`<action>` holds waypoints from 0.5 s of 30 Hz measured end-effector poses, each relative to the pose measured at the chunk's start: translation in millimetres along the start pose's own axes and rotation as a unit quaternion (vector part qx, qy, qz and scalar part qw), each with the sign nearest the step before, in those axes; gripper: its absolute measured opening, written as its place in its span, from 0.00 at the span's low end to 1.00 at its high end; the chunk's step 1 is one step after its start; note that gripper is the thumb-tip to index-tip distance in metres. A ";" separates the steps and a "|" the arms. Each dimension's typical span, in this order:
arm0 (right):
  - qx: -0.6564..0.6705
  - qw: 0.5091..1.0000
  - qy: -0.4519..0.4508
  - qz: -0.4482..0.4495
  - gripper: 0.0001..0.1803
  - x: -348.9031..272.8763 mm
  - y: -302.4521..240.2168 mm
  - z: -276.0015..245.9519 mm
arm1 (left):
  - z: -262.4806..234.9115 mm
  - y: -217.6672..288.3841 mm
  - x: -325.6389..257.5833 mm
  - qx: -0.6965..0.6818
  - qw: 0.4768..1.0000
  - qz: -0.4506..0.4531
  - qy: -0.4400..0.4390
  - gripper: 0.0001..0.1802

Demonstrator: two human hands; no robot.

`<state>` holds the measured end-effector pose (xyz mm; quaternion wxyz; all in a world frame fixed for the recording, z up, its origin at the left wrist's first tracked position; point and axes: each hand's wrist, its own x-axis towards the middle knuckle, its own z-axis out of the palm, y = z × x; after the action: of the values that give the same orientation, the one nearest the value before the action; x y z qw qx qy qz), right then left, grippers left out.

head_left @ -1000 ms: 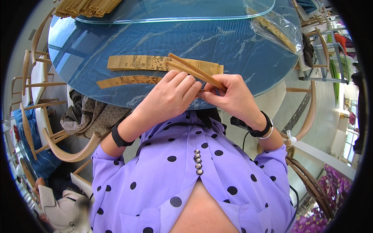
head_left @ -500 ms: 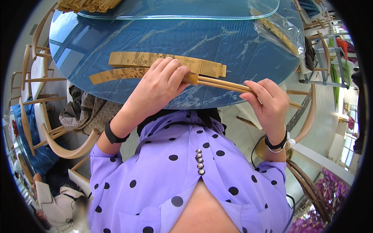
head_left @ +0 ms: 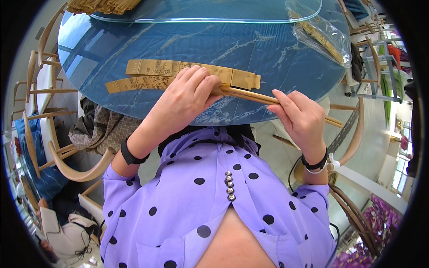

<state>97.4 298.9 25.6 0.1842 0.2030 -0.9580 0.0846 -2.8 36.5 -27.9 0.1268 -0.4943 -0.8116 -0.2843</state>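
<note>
My left hand [head_left: 190, 91] is closed around the open right end of a long, narrow kraft-paper chopstick sleeve [head_left: 134, 84], whose flat left part sticks out past my wrist side. A pair of light wooden chopsticks [head_left: 251, 95] runs out of that sleeve's mouth, their left ends hidden in the paper. My right hand [head_left: 301, 117] pinches the chopsticks between thumb and fingers, and their other ends show beyond the hand. Just behind my left hand, a second flat paper sleeve [head_left: 149, 67] with dark print lies on the blue table.
The round blue marbled table [head_left: 178, 42] carries a raised glass turntable [head_left: 214, 20]. A pile of brown paper sleeves [head_left: 100, 5] sits at the far left. At the far right lies a clear plastic bag [head_left: 333, 38] with sleeves inside. Wooden chairs [head_left: 82, 167] stand around.
My right hand has moved slightly left with the chopsticks, which sit a little deeper in the sleeve. The left hand has stayed nearly in place.
</note>
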 end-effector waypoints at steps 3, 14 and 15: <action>0.032 0.999 -0.034 0.012 0.17 2.0 1.0 3.7 | 0.2 -0.5 0.8 -0.003 1.000 0.006 -0.001 0.19; 0.123 0.989 -0.042 0.075 0.16 2.1 -13.2 35.0 | 3.1 -7.0 1.1 -0.006 0.999 -0.008 -0.045 0.22; 0.122 0.988 -0.038 0.085 0.15 2.6 -16.4 35.8 | 4.0 -8.8 0.5 -0.020 0.999 -0.018 -0.037 0.22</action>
<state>90.7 274.7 -4.8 0.1140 0.1452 -0.9606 0.2080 -10.4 36.1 -33.9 0.0815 -0.4922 -0.8187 -0.2843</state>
